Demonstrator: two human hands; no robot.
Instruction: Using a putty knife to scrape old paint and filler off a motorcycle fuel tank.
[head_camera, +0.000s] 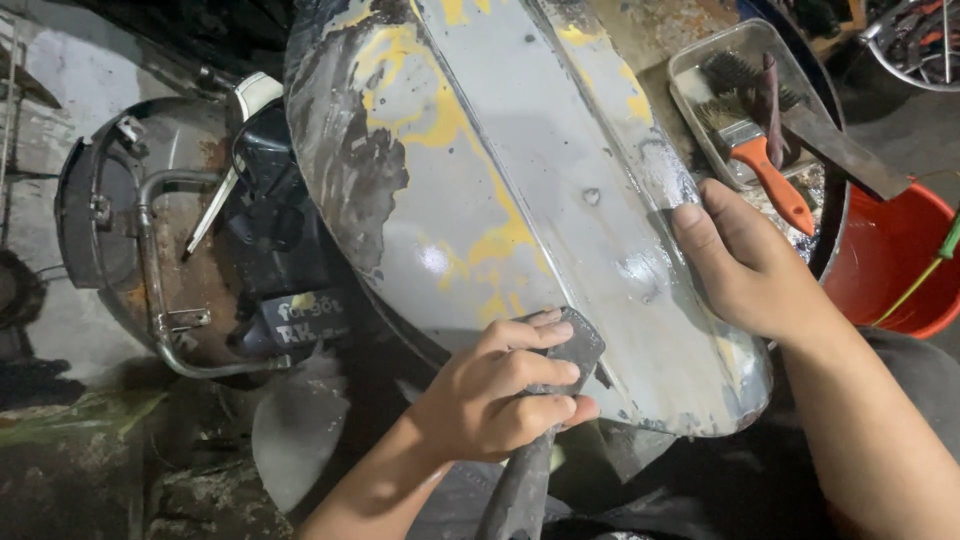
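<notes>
Head view: a long grey metal panel, patched with yellow and dark rust, lies with its long axis running from upper left to lower right, its rounded lower end nearest the person. The left hand has its fingers curled tight around a dark sanding strip, pressing it against the panel's lower edge, while the right hand rests flat with fingers together on the panel's right rim. A dark rectangular label with pale lettering sits on the black machine part at left; a clear tray holds an orange-handled brush beside a red bucket.
</notes>
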